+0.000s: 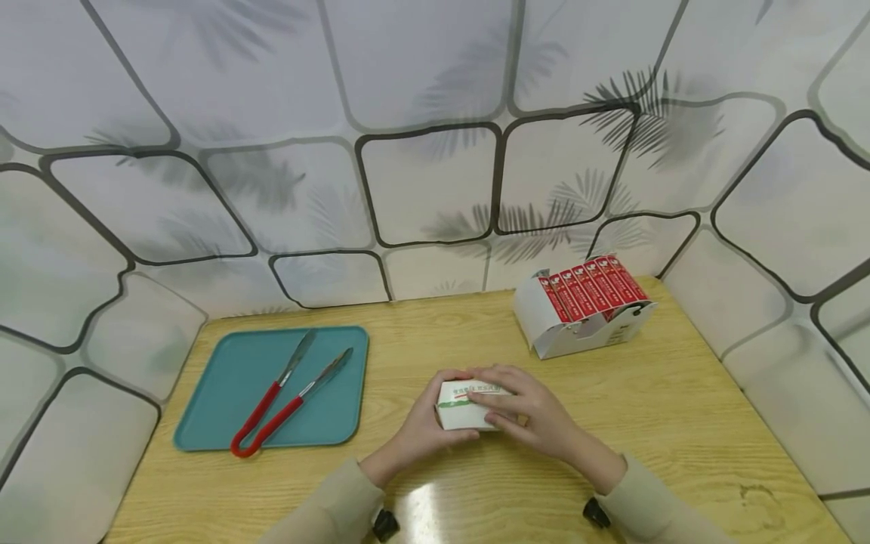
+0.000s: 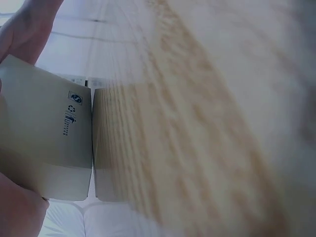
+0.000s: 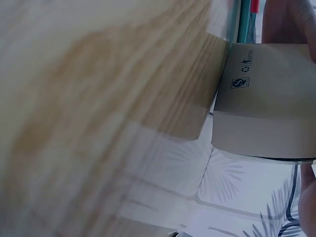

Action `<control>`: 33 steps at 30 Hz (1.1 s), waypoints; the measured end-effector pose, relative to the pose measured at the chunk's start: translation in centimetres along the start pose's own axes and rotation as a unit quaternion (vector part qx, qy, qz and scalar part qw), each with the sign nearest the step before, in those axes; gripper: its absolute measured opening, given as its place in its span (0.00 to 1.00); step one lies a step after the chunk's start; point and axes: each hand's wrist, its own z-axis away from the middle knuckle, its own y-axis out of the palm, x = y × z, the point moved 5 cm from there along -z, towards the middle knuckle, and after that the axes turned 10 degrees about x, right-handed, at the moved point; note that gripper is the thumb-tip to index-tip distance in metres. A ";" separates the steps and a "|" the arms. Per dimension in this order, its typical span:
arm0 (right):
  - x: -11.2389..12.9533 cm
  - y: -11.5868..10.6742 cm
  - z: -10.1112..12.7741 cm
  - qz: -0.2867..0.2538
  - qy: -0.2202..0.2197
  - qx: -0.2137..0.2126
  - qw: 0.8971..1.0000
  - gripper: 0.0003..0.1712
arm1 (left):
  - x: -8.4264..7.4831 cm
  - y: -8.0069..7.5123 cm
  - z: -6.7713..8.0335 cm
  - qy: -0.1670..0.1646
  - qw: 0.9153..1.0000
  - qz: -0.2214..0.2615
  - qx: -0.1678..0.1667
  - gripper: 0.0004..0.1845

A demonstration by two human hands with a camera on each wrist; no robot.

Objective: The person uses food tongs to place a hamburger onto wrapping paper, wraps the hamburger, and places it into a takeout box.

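A small white box [image 1: 461, 414] with green and red print sits low over the table in front of me. My left hand [image 1: 427, 417] holds its left end, thumb along the near side and fingers round the far side. From the right, my right hand [image 1: 537, 410] grips the box, its fingers lying bent over the printed top and hiding part of it. In the left wrist view the plain side of the box [image 2: 47, 131] shows small blue marks. Its lower edge is right at the tabletop in the right wrist view.
A teal tray [image 1: 204, 408] lies at the left with red-handled metal tongs [image 1: 272, 415] across it. At the back right stands a white carton [image 1: 553, 332] holding several red packets [image 1: 591, 287]. A patterned curtain [image 1: 435, 181] borders the wooden table [image 1: 435, 325].
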 end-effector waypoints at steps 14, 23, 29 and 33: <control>-1.4 -0.7 2.0 -0.008 0.178 0.012 0.984 0.45 | 0.0 -0.3 0.3 -0.025 0.995 -0.085 -0.039 0.45; -1.5 -0.8 1.9 0.001 0.194 0.011 0.981 0.42 | -0.3 -1.0 0.3 -0.017 0.985 -0.168 -0.040 0.45; -1.6 -0.7 1.8 -0.005 0.158 -0.006 0.987 0.42 | -0.6 -1.4 0.5 -0.001 0.972 -0.234 -0.013 0.46; -1.6 -0.7 1.6 -0.004 0.149 -0.009 0.989 0.41 | -0.9 -1.8 0.6 0.010 0.962 -0.274 0.009 0.47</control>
